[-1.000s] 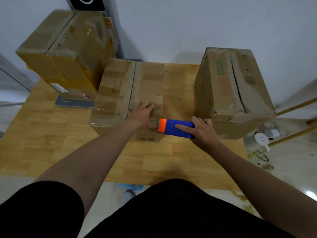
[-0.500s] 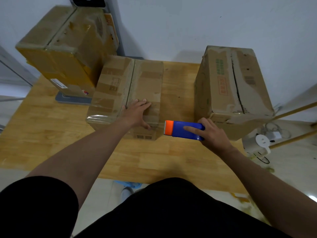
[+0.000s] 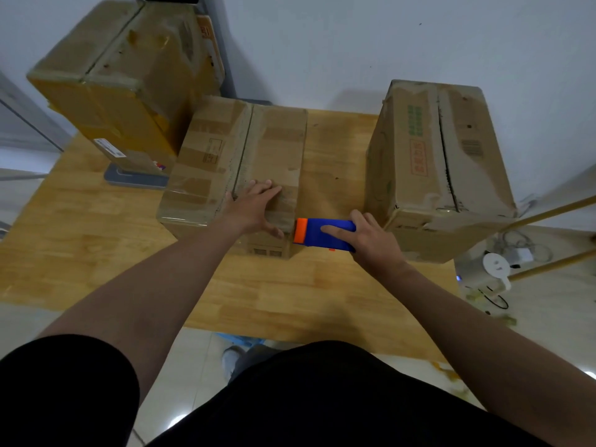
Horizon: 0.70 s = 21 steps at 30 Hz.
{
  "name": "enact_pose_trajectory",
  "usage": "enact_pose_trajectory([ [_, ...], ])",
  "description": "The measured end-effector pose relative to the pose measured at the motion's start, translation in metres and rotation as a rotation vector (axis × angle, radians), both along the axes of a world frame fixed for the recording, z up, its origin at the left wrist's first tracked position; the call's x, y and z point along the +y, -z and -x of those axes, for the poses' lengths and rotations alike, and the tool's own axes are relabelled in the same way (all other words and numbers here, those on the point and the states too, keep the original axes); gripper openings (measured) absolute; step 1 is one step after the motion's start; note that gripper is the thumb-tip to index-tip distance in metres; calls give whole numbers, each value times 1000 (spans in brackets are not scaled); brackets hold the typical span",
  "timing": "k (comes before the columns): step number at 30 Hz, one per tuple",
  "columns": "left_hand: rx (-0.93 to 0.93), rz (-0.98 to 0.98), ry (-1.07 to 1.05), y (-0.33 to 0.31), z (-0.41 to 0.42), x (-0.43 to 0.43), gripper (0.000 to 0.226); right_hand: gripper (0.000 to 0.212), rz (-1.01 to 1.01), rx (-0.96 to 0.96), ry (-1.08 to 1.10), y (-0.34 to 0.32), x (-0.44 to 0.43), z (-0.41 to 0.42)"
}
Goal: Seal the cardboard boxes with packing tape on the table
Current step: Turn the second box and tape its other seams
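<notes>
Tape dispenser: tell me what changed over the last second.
The dispenser, gripped in the right hand, first drew a little to the right, away from the middle box, then came back so its orange end sits at the box's near right corner. The left hand shifted slightly but stays flat on that box. Nothing was let go; the three boxes stayed in place.

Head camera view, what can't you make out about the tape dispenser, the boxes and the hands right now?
- Tape dispenser: the right hand covers its rear; no roll or tape strip is visible.
- Middle box: the left hand hides the near end of its seam; its printed label is too small to read.
- Left box: its top corner is cut off by the upper edge.
- Right box: its print is too blurred to read.
</notes>
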<state>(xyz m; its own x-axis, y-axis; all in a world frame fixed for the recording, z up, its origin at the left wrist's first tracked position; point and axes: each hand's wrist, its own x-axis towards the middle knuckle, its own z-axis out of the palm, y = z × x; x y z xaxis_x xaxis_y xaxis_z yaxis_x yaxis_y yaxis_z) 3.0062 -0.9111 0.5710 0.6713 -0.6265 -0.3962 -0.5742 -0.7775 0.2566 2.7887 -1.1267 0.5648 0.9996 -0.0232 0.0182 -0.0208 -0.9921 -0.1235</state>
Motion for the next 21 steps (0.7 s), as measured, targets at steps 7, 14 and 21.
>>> enact_pose_trajectory([
  [7, 51, -25, -157, -5, 18, -32, 125, 67, -16, -4, -10, 1, -2, 0],
  [14, 72, 20, -180, -2, 17, -28, 125, 70, 3, 26, 42, 7, -17, 17],
  [21, 55, 25, -150, 4, 16, -21, 121, 73, -20, -30, 21, 0, -29, 31],
])
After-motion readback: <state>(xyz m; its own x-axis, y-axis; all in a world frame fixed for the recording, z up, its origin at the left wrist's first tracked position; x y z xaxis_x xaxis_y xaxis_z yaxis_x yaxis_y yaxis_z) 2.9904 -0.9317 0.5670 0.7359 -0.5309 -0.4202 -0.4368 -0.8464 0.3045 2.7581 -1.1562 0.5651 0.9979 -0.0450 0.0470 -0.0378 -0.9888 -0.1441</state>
